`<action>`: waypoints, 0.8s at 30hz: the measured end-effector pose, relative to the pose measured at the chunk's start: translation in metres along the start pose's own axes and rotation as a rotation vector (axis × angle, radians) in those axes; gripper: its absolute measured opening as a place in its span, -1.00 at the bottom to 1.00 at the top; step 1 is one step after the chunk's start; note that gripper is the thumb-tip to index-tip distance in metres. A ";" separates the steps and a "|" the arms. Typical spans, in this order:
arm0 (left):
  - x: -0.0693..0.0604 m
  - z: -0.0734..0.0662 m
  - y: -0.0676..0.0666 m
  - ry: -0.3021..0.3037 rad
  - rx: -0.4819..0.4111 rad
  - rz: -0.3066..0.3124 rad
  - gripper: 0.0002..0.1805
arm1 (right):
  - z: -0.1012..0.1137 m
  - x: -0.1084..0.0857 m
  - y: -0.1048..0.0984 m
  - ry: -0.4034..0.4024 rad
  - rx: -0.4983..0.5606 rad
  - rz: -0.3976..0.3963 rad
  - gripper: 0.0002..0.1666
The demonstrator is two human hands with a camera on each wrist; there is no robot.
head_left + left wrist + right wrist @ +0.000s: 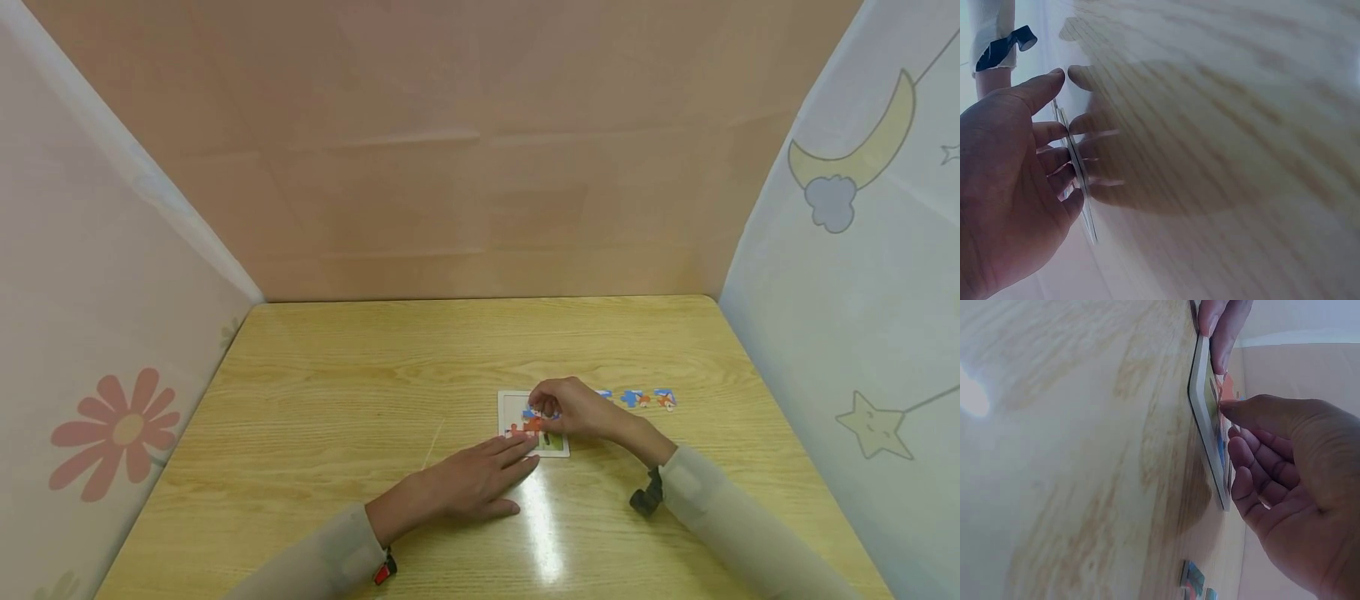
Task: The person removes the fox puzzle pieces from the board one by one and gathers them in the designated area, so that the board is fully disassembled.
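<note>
Tray (513, 406) part-filled, min 3 loose pcs (664, 397) left; L hand (480, 483) fingers slightly spread, R hand (576, 407) apparently pinching orange pc (532, 424).

The left hand (480, 483) and right hand (576, 408) partly hide the puzzle board (510, 406), its printed details (532, 424) too small to tell.

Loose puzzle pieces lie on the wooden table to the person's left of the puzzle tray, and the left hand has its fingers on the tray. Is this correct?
Not quite: the head view shows the loose puzzle pieces on the wooden table to the person's right of the puzzle tray, not the left. The left hand does have its fingers on the tray.
</note>
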State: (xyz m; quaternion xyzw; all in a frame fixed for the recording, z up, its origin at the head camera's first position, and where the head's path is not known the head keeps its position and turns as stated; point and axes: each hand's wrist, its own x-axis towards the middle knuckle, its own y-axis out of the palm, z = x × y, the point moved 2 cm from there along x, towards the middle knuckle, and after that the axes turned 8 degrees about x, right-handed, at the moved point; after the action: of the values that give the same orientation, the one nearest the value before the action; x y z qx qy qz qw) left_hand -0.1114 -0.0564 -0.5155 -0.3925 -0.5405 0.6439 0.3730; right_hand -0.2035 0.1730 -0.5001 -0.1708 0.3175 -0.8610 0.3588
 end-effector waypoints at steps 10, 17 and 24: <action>0.000 0.000 -0.001 -0.002 0.014 0.004 -0.22 | -0.004 -0.001 0.000 0.058 0.110 -0.002 -0.71; -0.001 -0.001 -0.004 0.006 0.014 0.005 -0.23 | -0.007 -0.001 0.002 0.081 0.163 -0.031 -0.76; -0.002 -0.001 -0.005 0.003 -0.010 0.010 -0.22 | -0.010 -0.001 0.004 0.095 0.194 -0.064 -0.78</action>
State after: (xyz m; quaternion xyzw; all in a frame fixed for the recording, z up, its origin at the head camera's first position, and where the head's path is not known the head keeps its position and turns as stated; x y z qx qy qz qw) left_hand -0.1098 -0.0573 -0.5108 -0.3979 -0.5414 0.6425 0.3685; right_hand -0.2059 0.1760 -0.5101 -0.1045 0.2438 -0.9057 0.3306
